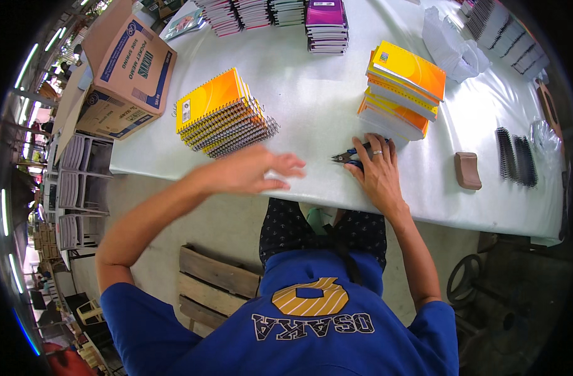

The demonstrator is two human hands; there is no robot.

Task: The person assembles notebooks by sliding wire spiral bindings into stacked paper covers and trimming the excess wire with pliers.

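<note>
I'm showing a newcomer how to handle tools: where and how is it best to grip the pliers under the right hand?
Probably best by the blue handles, coming from the right, where the right hand rests over them. The pliers seem to lie flat on the table with their dark tips pointing left, so that approach should keep the grip clear of the biting end.
</note>
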